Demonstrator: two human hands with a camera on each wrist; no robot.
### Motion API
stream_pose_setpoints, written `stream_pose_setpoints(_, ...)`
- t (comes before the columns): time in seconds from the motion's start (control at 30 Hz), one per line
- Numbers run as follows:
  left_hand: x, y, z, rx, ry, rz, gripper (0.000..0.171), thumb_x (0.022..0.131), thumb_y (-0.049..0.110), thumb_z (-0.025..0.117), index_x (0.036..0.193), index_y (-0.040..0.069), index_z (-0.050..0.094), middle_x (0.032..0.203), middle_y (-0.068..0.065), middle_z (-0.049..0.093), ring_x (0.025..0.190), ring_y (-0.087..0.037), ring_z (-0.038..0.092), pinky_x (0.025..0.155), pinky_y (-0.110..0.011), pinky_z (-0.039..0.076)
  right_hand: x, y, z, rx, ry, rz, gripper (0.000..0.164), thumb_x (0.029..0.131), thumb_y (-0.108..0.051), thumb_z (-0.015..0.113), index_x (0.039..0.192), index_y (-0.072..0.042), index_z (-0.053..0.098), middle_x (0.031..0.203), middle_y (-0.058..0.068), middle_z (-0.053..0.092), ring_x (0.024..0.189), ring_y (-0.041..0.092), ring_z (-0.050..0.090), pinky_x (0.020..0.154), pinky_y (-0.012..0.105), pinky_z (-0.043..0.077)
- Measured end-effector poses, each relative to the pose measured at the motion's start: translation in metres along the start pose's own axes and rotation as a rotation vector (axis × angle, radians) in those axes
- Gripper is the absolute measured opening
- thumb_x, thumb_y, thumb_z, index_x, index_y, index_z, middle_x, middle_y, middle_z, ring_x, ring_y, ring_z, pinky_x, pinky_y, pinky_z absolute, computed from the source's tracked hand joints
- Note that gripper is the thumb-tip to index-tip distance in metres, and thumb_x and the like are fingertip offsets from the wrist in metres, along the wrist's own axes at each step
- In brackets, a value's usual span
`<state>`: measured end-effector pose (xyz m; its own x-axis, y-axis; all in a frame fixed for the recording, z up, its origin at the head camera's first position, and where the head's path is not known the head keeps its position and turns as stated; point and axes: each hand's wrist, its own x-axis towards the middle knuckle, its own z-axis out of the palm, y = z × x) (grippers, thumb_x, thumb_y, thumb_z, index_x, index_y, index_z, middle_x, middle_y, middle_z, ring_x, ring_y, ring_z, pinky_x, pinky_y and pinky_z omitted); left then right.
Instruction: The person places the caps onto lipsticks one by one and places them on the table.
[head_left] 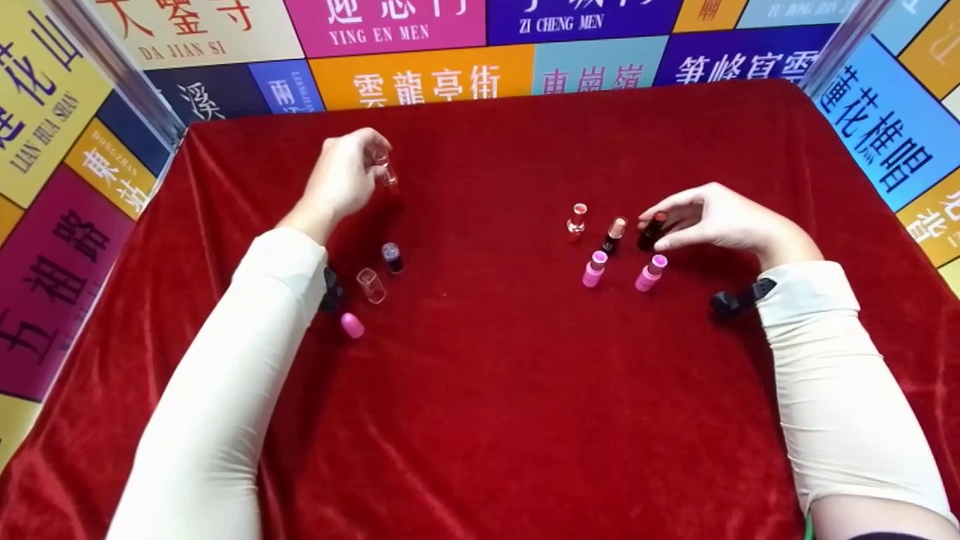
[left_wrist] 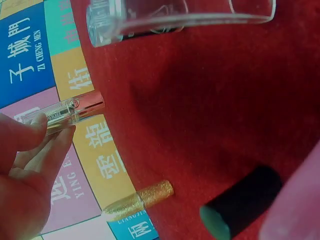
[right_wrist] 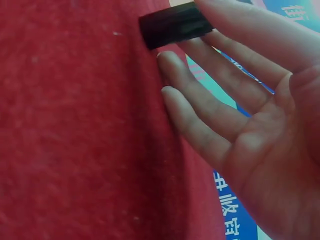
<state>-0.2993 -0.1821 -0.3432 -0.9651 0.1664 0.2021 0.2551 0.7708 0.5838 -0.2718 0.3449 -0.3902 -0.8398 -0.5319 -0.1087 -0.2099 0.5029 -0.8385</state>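
At the back left, my left hand (head_left: 346,171) pinches a small clear-and-silver lipstick tube (left_wrist: 60,115) between thumb and fingers. Its reddish end points down at the cloth. My right hand (head_left: 724,221) holds a black lipstick tube (right_wrist: 175,25) between thumb and index finger, the other fingers spread apart. In the head view this black tube stands upright with a dark red tip on top. Beside it are a lipstick with a rosy tip (head_left: 616,231), a red lipstick (head_left: 577,220) and two pink lipsticks (head_left: 595,268), all uncapped and upright.
Near my left forearm lie a clear cap (head_left: 371,286), a dark glittery-topped cap (head_left: 391,257) and a pink cap (head_left: 352,325). The left wrist view adds a gold glittery tube (left_wrist: 140,201). Red velvet cloth (head_left: 480,390) covers the table; printed panels (head_left: 420,75) stand behind.
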Motion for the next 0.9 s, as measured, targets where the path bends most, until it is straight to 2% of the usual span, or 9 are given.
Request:
stream_pose_setpoints(0.17, 0.007, 0.001, -0.004, 0.016, -0.046, -0.004, 0.023, 0.099, -0.010, 0.060, 0.120, -0.006, 0.068, 0.112, -0.023, 0.073, 0.109, -0.034, 0.072, 0.104, -0.044, 0.054, 0.004, 0.004, 0.004, -0.055, 0.026, -0.005, 0.034, 0.088, 0.001, 0.085, 0.121, 0.007, 0.075, 0.104, -0.002, 0.080, 0.093, 0.006, 0.075, 0.081, 0.017, 0.060)
stream_pose_setpoints(0.4, 0.011, -0.005, -0.011, 0.074, -0.104, -0.051, 0.032, 0.095, -0.014, 0.051, 0.122, -0.006, 0.066, 0.113, -0.022, 0.072, 0.110, -0.033, 0.069, 0.107, -0.043, 0.053, 0.008, 0.006, 0.008, -0.122, 0.043, 0.003, 0.027, 0.088, -0.006, 0.088, 0.113, 0.001, 0.080, 0.100, -0.003, 0.080, 0.088, 0.007, 0.074, 0.079, 0.016, 0.058)
stream_pose_setpoints(0.53, 0.012, -0.009, -0.011, 0.089, -0.115, -0.059, 0.032, 0.094, -0.013, 0.052, 0.122, -0.005, 0.067, 0.114, -0.023, 0.071, 0.109, -0.034, 0.065, 0.108, -0.045, 0.052, 0.008, 0.006, 0.008, -0.137, 0.054, 0.004, 0.025, 0.088, -0.005, 0.088, 0.111, -0.001, 0.080, 0.099, -0.004, 0.080, 0.088, 0.006, 0.073, 0.078, 0.015, 0.058)
stream_pose_setpoints(0.8, 0.014, -0.012, -0.009, 0.105, -0.142, -0.064, 0.032, 0.093, -0.013, 0.055, 0.121, -0.005, 0.067, 0.115, -0.024, 0.072, 0.111, -0.034, 0.065, 0.107, -0.046, 0.051, 0.007, 0.003, 0.009, -0.192, 0.058, 0.012, 0.025, 0.088, -0.007, 0.088, 0.112, -0.004, 0.082, 0.100, 0.004, 0.080, 0.087, 0.003, 0.070, 0.075, 0.013, 0.053)
stream_pose_setpoints(0.9, 0.014, -0.013, -0.009, 0.111, -0.144, -0.077, 0.033, 0.092, -0.013, 0.055, 0.122, -0.004, 0.067, 0.116, -0.024, 0.071, 0.112, -0.034, 0.064, 0.108, -0.046, 0.050, 0.006, 0.004, 0.010, -0.176, 0.063, 0.016, 0.025, 0.088, -0.005, 0.088, 0.112, -0.003, 0.081, 0.101, 0.005, 0.080, 0.087, 0.003, 0.070, 0.075, 0.013, 0.054)
